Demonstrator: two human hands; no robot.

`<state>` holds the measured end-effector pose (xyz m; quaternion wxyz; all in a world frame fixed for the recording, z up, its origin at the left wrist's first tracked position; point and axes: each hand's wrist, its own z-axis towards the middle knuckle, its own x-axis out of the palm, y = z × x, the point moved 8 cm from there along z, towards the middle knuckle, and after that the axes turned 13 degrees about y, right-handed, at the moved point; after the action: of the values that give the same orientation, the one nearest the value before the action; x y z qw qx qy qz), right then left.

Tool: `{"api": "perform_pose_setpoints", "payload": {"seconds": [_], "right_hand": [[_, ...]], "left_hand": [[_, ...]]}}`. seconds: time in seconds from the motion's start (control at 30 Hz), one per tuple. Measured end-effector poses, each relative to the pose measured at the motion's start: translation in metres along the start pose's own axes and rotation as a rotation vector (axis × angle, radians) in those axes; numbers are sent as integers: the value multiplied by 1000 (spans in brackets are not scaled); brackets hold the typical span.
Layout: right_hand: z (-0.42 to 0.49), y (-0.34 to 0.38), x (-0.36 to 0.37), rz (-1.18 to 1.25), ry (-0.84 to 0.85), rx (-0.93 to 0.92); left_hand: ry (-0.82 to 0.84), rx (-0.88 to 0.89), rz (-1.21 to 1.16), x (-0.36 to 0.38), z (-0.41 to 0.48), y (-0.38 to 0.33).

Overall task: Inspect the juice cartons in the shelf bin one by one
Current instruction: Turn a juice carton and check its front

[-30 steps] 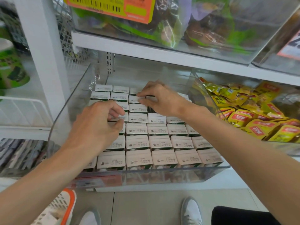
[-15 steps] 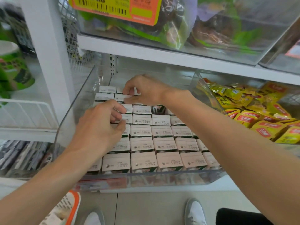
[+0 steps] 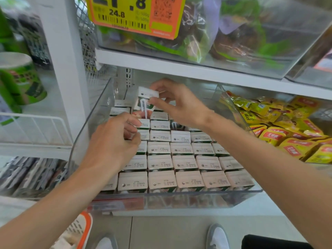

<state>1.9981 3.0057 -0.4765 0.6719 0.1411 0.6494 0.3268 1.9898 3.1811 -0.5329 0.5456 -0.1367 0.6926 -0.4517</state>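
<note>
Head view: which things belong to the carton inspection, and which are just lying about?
Job: small white-and-green juice carton with straw, pinched by the right hand; left hand on the packed rows of juice cartons; clear plastic shelf bin.
Lying about: yellow snack packets; orange-and-yellow price tag; green printed cup; bagged goods above.

cartons (image 3: 159, 163) in bin (image 3: 179, 201), packets (image 3: 280, 130) right

R grip (image 3: 179, 105) pinches carton (image 3: 146, 100) above bin (image 3: 179, 200); L grip (image 3: 113, 142) on packed cartons (image 3: 186, 164).
</note>
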Motion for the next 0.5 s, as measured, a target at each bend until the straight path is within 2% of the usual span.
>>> {"api": "perform_pose_setpoints", "payload": {"seconds": [0.17, 0.33, 0.43, 0.5], "right_hand": [[-54, -5, -22, 302, -227, 30], [-96, -13, -15, 474, -184, 117], [-113, -16, -11, 558, -233, 142], [-122, -18, -14, 623, -291, 159]], "left_hand": [[-44, 97, -67, -1, -1, -12], [162, 223, -158, 26, -2, -42], [250, 260, -209, 40, -2, -56], [246, 257, -259, 44, 1, -59]]}}
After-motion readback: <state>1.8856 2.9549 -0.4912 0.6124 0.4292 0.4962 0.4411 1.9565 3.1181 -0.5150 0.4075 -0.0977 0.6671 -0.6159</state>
